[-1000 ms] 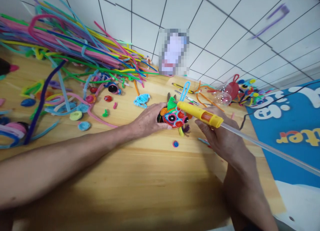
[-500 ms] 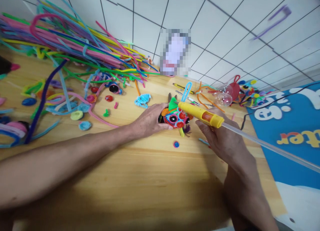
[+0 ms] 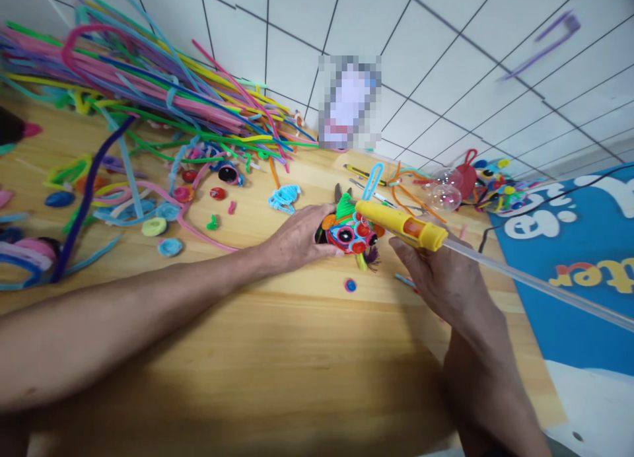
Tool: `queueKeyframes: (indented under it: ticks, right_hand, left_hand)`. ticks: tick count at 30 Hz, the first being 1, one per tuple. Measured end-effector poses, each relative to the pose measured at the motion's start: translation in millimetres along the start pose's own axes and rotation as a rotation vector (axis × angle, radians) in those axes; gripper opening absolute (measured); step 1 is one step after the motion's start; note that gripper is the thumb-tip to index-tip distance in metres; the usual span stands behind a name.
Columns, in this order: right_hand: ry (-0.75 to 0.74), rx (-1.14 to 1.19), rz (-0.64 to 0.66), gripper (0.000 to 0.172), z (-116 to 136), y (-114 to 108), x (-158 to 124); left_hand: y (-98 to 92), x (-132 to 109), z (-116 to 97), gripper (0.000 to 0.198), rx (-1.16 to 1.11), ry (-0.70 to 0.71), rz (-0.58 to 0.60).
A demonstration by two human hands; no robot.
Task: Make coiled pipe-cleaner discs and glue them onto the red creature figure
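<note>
My left hand is closed around the left side of a colourful pipe-cleaner animal head. The head has a green cone on top, round eyes, red discs on its face and a dark tassel beneath. My right hand grips a yellow hot glue gun with a long clear glue stick running out of its back end. The gun's front lies over the head's upper right; its tip is hidden, so contact cannot be made out. A small blue-and-pink disc lies on the table just below the head.
Pipe cleaners are heaped at the back left, with coiled pieces scattered before them. A blurred-out phone leans against the tiled wall. A yellow craft knife and clear balls lie behind my right hand. A blue printed mat covers the right.
Both hands, the animal head and the glue gun hold nearly the same positions. The whole view has shifted very slightly.
</note>
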State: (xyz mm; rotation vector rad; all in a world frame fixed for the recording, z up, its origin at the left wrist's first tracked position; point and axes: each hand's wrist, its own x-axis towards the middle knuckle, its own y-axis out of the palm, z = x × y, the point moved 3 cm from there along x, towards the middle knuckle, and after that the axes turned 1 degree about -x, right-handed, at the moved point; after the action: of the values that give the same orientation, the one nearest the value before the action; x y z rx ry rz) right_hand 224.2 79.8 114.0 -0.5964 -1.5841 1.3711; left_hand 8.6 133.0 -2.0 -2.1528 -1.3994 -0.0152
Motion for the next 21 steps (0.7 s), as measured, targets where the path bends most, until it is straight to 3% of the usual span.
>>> queueKeyframes:
  ticks: [21]
  right_hand:
    - [0.027,-0.047,0.015,0.023,-0.7,-2.7,-1.0]
  left_hand:
    - [0.8,0.4,1.6,0.066,0.012,0.013,-0.014]
